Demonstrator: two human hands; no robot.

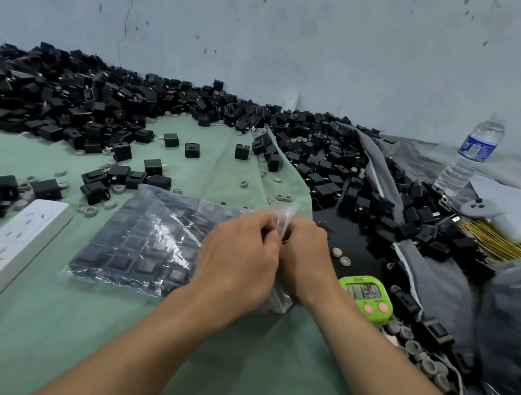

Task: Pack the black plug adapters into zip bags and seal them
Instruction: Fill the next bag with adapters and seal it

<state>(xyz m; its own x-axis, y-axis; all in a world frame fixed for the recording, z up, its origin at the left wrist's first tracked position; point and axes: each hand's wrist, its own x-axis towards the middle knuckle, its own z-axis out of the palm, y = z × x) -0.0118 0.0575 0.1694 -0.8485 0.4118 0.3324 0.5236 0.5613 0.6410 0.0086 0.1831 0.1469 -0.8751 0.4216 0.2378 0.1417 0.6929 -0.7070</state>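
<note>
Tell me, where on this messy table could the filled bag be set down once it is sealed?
The widest bare patch is the green cloth nearest the person, between the white power strip and the forearms. A smaller gap lies behind the zip bag, among scattered adapters. The pile of adapters along the wall and the dark side around the green timer are crowded.

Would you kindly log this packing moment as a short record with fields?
workpiece: clear plastic zip bag filled with rows of black square plug adapters, lying flat on the green cloth
left hand: pinching the bag's open end
right hand: pinching the same end, touching the left
seal: hidden by the fingers, cannot tell
unpacked stock: heap of loose black plug adapters along the wall
nearby right: green digital timer, clear plastic water bottle
nearby left: white power strip
</note>
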